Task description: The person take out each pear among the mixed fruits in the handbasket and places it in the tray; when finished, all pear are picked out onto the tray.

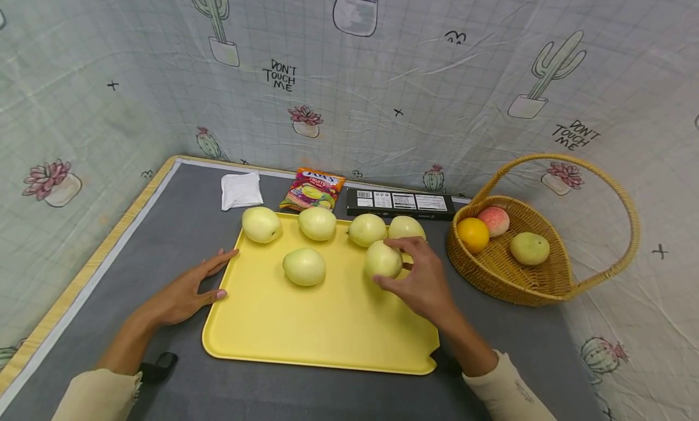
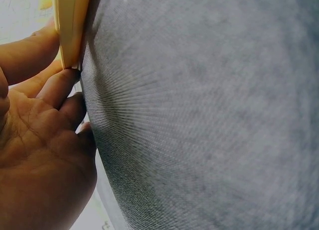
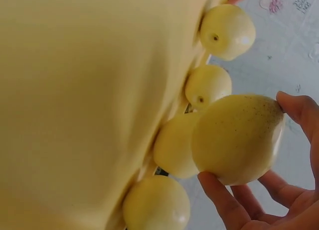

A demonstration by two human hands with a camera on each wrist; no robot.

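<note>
My right hand [image 1: 417,275] grips a pale yellow-green fruit [image 1: 383,260] between thumb and fingertips. In the right wrist view, that fruit [image 3: 239,139] is speckled near one end and appears lifted off the yellow tray [image 1: 327,330]. Along the tray's far edge sit several similar fruits, among them one at the left corner [image 1: 261,225] and one at the right [image 1: 406,227]. Another fruit [image 1: 304,267] lies apart, nearer the middle. My left hand [image 1: 182,293] touches the tray's left edge with loosely extended fingers; the left wrist view shows fingertips at the tray's rim [image 2: 72,31].
A wicker basket [image 1: 508,290] with a tall handle stands right, holding an orange [image 1: 472,235], a peach [image 1: 494,221] and a greenish fruit [image 1: 530,249]. Behind the tray lie a white folded cloth [image 1: 241,191], a candy packet [image 1: 312,190] and a black box [image 1: 400,203]. A patterned curtain hangs behind.
</note>
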